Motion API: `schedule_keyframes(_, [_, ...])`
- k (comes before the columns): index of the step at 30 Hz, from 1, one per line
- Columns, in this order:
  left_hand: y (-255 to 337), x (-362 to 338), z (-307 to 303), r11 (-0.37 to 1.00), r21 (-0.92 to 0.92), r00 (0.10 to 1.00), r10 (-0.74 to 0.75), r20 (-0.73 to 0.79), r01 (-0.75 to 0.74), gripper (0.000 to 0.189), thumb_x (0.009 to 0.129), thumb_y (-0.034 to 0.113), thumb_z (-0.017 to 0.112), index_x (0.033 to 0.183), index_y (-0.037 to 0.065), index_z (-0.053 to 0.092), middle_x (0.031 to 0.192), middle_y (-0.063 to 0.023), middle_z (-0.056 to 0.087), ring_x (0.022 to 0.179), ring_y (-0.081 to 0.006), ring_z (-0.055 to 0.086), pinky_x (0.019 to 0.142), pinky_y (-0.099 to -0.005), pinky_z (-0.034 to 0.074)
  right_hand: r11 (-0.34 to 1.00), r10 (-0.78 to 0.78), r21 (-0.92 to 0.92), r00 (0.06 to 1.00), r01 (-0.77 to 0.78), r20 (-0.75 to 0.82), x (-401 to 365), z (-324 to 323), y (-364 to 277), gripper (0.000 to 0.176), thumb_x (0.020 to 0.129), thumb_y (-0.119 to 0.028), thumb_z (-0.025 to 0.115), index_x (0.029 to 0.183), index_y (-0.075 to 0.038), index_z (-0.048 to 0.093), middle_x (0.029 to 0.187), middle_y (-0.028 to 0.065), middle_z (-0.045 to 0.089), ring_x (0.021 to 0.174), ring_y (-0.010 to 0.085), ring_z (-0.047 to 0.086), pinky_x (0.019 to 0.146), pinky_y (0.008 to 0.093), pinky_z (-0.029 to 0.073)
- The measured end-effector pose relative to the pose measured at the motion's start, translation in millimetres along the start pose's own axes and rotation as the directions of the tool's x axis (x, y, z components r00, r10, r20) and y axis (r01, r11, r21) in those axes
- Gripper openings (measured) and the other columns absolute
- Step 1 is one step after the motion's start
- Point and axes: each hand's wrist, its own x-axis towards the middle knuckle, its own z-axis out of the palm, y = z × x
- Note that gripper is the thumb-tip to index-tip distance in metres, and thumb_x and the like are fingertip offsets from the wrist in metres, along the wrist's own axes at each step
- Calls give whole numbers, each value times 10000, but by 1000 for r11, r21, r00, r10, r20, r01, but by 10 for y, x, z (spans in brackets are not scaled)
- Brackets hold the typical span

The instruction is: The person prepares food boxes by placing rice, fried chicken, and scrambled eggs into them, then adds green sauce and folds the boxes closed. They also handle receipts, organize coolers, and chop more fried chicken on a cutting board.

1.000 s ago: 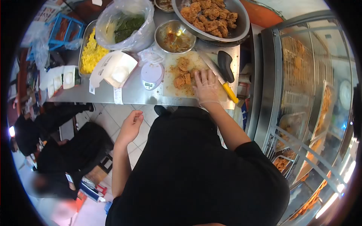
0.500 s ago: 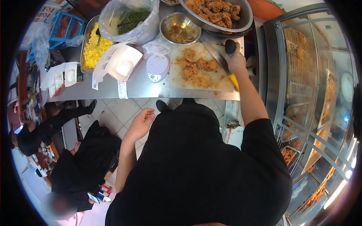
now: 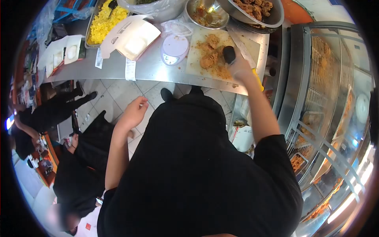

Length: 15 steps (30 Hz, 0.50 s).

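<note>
The person's right hand (image 3: pixel 240 69), seemingly in a clear glove, is grasping a smooth, rounded black implement (image 3: pixel 229 54) over the right side of a pale rectangular cutting board (image 3: pixel 193 68). The bare left hand (image 3: pixel 135 112) is hanging below the table edge with its fingers loosely curled, gripping nothing that shows. Chunks of craggy, golden-brown fried food (image 3: pixel 209 59) are lying on the board among scattered crumbs, just left of the implement. The work there is looking partway along, as a judgement: the crumbs are suggesting that some handling is done, while the chunks are sitting loose on the board and are probably what is left to deal with. A wide grey metal bowl (image 3: pixel 237 15) is holding more brown fried pieces beyond the board, and a knife with a yellow handle (image 3: pixel 258 80) is lying along the board's right side, free of either hand. To the left, a round white digital scale (image 3: pixel 175 47) is standing beside an open white paper carton (image 3: pixel 138 35) with a pale, rounded item inside. Motion is blurring the right hand, so its exact finger placement is escaping view. The implement's far end is not showing clearly, and whether it is touching the food is impossible to tell. The hand is also covering part of the knife, and the top edge of the view is cutting off the wide bowl.
</note>
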Motion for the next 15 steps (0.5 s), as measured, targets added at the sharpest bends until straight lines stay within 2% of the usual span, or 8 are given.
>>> schedule_keyframes(3, [-44, -54, -44, 997, -45, 996, 62, 57, -60, 266, 975, 199, 549, 1182, 33, 577, 1070, -132, 662, 933, -229, 618, 853, -336, 478, 964, 82, 253, 997, -79, 0, -164, -399, -67, 749, 802, -122, 665, 1478, -173, 347, 1067, 263, 670, 1062, 415, 637, 926, 454, 482])
schedule_keyframes(4, [-115, -68, -43, 995, -87, 998, 58, 25, -56, 275, 969, 204, 549, 1178, 29, 577, 1067, -147, 665, 931, -253, 631, 838, -351, 485, 916, 242, 320, 969, -243, 44, -336, -524, -211, 760, 813, -123, 641, 1496, -151, 309, 1126, 251, 655, 1087, 373, 640, 912, 411, 487])
schedule_keyframes(5, [-195, -113, -14, 990, -133, 999, 43, -3, -43, 283, 962, 209, 548, 1175, 25, 578, 1064, -163, 669, 930, -278, 643, 823, -366, 493, 921, 239, 302, 969, -244, 54, -296, -374, -115, 760, 813, -123, 641, 1496, -151, 309, 1126, 251, 655, 1087, 373, 640, 912, 411, 487])
schedule_keyframes(7, [-382, -85, 57, 991, -132, 1000, -11, -9, 9, 290, 960, 210, 553, 1180, 23, 576, 1071, -171, 668, 924, -283, 647, 821, -370, 495, 999, -11, 38, 970, 20, -243, -217, 6, 73, 724, 804, -147, 646, 1467, -163, 357, 1123, 262, 653, 1081, 383, 639, 904, 419, 491])
schedule_keyframes(8, [-469, -110, 98, 992, -112, 999, -52, -9, 51, 297, 958, 212, 557, 1185, 21, 574, 1077, -179, 668, 919, -288, 650, 819, -373, 497, 998, 54, 28, 993, -51, -103, -197, 106, 51, 683, 797, -154, 635, 1438, -162, 397, 1138, 279, 642, 1083, 396, 632, 907, 427, 491])
schedule_keyframes(9, [-476, -122, 105, 993, -108, 999, -45, -13, 43, 297, 958, 212, 557, 1185, 21, 574, 1077, -179, 668, 919, -288, 650, 819, -373, 497, 998, 53, 32, 992, -50, -111, -140, -36, -39, 683, 797, -154, 635, 1438, -162, 397, 1138, 279, 642, 1083, 396, 632, 907, 427, 491])
schedule_keyframes(11, [-443, -183, 157, 994, 55, 991, 88, 103, -94, 295, 954, 208, 558, 1178, 17, 577, 1111, -199, 660, 919, -314, 658, 819, -389, 501, 987, 159, -1, 970, -162, 185, -79, -366, -150, 712, 797, -184, 645, 1456, -157, 380, 1177, 299, 616, 1110, 411, 612, 925, 449, 481])
schedule_keyframes(15, [-434, -164, 175, 999, -31, 992, 29, 123, -26, 291, 938, 198, 563, 1150, 0, 579, 1150, -220, 638, 947, -345, 658, 844, -410, 502, 993, 112, -14, 977, -117, -183, -91, -185, -137, 791, 787, -216, 668, 1495, -126, 327, 1141, 282, 643, 1104, 424, 611, 933, 426, 488])
